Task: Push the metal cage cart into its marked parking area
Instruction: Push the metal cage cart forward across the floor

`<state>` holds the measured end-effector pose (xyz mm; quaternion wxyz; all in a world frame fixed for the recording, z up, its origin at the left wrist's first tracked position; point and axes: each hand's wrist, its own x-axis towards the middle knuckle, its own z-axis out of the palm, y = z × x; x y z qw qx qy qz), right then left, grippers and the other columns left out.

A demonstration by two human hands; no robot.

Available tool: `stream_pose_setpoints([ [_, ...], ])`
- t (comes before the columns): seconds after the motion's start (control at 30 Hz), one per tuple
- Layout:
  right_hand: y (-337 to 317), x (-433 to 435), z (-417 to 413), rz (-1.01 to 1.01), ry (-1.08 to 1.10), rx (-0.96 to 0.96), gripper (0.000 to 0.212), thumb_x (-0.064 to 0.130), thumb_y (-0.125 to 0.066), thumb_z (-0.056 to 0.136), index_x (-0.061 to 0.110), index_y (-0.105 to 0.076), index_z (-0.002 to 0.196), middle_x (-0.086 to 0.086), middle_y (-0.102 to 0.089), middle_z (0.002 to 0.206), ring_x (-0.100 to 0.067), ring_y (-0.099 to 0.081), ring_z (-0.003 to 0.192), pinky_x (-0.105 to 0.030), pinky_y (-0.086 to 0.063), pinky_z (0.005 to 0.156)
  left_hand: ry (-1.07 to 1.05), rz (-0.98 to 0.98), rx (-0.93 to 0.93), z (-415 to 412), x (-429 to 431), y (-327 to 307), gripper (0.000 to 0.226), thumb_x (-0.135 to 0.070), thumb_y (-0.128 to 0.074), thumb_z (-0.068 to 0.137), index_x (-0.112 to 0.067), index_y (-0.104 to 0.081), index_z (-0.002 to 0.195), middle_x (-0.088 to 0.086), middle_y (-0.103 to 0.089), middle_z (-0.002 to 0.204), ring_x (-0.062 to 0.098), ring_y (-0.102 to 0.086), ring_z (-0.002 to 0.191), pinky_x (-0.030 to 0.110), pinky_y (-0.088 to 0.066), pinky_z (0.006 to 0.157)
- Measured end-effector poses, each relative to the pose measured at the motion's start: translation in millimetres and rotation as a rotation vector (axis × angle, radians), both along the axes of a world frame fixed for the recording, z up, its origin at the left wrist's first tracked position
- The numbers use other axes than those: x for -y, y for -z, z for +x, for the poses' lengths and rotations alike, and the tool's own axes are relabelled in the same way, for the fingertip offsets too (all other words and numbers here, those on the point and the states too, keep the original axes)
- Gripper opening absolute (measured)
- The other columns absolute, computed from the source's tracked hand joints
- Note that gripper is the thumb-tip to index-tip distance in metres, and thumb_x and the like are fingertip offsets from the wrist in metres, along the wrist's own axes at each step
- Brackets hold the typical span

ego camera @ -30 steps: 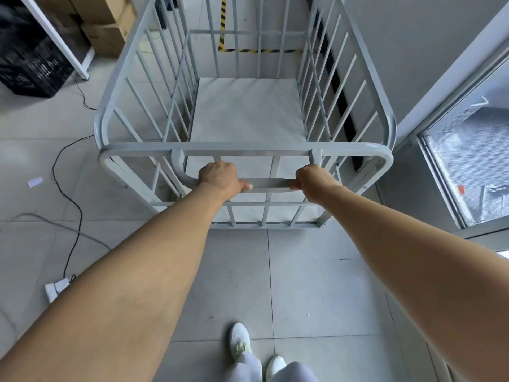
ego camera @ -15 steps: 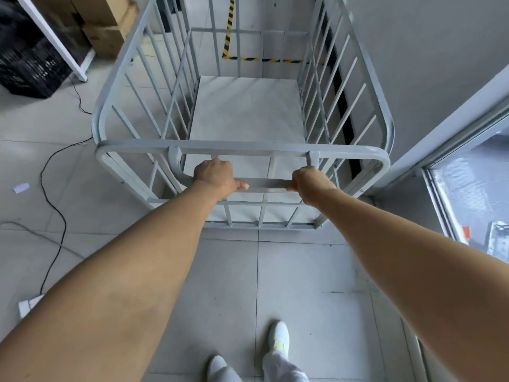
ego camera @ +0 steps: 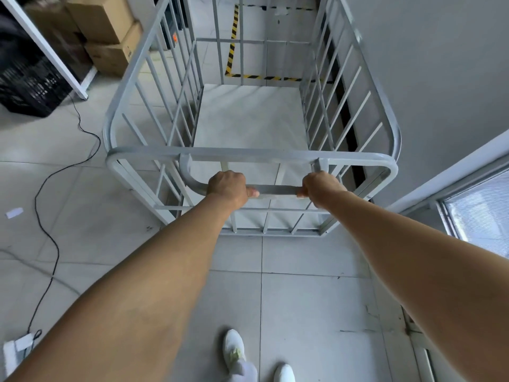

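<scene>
Writing: we see dark print on the cardboard boxes (ego camera: 110, 37), too small to read.
Surroundings: black crate (ego camera: 27, 89) and boxes at left; cable (ego camera: 57, 250) across the tiled floor (ego camera: 303, 299); wall (ego camera: 440, 64) just beside the cart's right side.
Cart (ego camera: 248, 157): we find its long axis pointing away from us, front end near the striped tape (ego camera: 232, 45).
Grip: left grip (ego camera: 227, 187) and right grip (ego camera: 321, 188) are each curled round the handle (ego camera: 276, 190).
</scene>
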<state>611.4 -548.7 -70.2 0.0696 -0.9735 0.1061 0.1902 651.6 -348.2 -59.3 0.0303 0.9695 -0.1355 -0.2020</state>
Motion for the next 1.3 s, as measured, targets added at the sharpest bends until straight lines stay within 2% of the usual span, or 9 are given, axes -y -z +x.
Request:
stream_pose_setpoints([
  [0.1, -3.1, -4.3, 21.9, 0.016, 0.019, -0.02, 0.02, 0.02, -0.057, 0.096, 0.007, -0.065, 0.109, -0.013, -0.063, 0.104, -0.029, -0.062, 0.096, -0.029, -0.043, 0.071, 0.029, 0.006, -0.014, 24.6, -1.2, -1.1, 0.056, -0.055, -0.047, 0.094, -0.002, -0.062, 0.106, 0.016, -0.064, 0.116, 0.033, -0.057, 0.112, 0.035, -0.044, 0.084],
  [0.2, -3.6, -10.0, 44.4, 0.06, 0.057, -0.015, 0.023, 0.025, -0.057, 0.095, 0.008, -0.065, 0.109, -0.014, -0.064, 0.108, -0.03, -0.06, 0.102, -0.031, -0.047, 0.076, 0.029, 0.009, -0.016, 49.7, -5.4, -0.6, 0.056, -0.055, -0.047, 0.094, -0.002, -0.062, 0.105, 0.017, -0.064, 0.116, 0.034, -0.057, 0.112, 0.036, -0.044, 0.085],
  [0.4, -7.6, -20.7, 94.1, 0.08, 0.005, -0.007, 0.024, 0.025, -0.057, 0.095, 0.007, -0.065, 0.11, -0.015, -0.065, 0.109, -0.032, -0.063, 0.102, -0.035, -0.05, 0.083, -0.035, -0.002, -0.046, 107.1, -17.1, 2.6, 0.057, -0.057, -0.051, 0.091, -0.002, -0.063, 0.101, 0.018, -0.064, 0.115, 0.035, -0.057, 0.111, 0.037, -0.046, 0.091],
  [0.5, -11.6, -26.7, 119.6, 0.064, -0.035, -0.007, 0.026, 0.024, -0.053, 0.097, 0.007, -0.063, 0.114, -0.015, -0.064, 0.112, -0.032, -0.061, 0.106, -0.035, -0.049, 0.086, -0.073, -0.007, -0.048, 135.2, -22.0, 3.9, 0.058, -0.056, -0.052, 0.09, -0.002, -0.064, 0.107, 0.017, -0.064, 0.117, 0.034, -0.057, 0.113, 0.036, -0.045, 0.089],
  [0.63, -14.5, -35.2, 153.5, 0.069, -0.047, -0.012, 0.029, 0.026, -0.053, 0.097, 0.006, -0.064, 0.115, -0.017, -0.064, 0.112, -0.033, -0.061, 0.106, -0.036, -0.049, 0.086, -0.091, -0.019, -0.051, 170.5, -29.3, 6.9, 0.057, -0.058, -0.054, 0.089, -0.003, -0.063, 0.102, 0.016, -0.065, 0.113, 0.034, -0.057, 0.109, 0.034, -0.044, 0.081],
  [0.73, -18.2, -43.7, 180.2, 0.062, -0.039, -0.023, 0.029, 0.025, -0.052, 0.098, 0.004, -0.063, 0.114, -0.018, -0.063, 0.112, -0.034, -0.06, 0.106, -0.037, -0.048, 0.086, -0.097, -0.019, -0.047, 199.6, -35.0, 6.3, 0.056, -0.057, -0.055, 0.088, -0.004, -0.063, 0.103, 0.016, -0.065, 0.113, 0.034, -0.057, 0.11, 0.033, -0.042, 0.081],
  [1.13, -18.5, -84.0, 289.9, 0.033, 0.094, -0.054, 0.033, 0.032, -0.059, 0.093, 0.005, -0.068, 0.109, -0.015, -0.066, 0.106, -0.031, -0.063, 0.099, -0.035, -0.05, 0.083, 0.037, -0.002, -0.05, 313.9, -66.0, 2.5, 0.055, -0.052, -0.052, 0.093, 0.0, -0.062, 0.108, 0.019, -0.063, 0.119, 0.036, -0.056, 0.114, 0.036, -0.045, 0.086],
  [1.3, -21.6, -98.0, 333.5, 0.03, 0.096, -0.063, 0.032, 0.032, -0.059, 0.093, 0.004, -0.068, 0.108, -0.016, -0.066, 0.106, -0.032, -0.063, 0.1, -0.035, -0.049, 0.081, 0.05, 0.014, -0.074, 362.7, -79.0, 2.3, 0.055, -0.053, -0.052, 0.092, 0.0, -0.062, 0.103, 0.019, -0.064, 0.113, 0.036, -0.058, 0.11, 0.036, -0.046, 0.086],
])
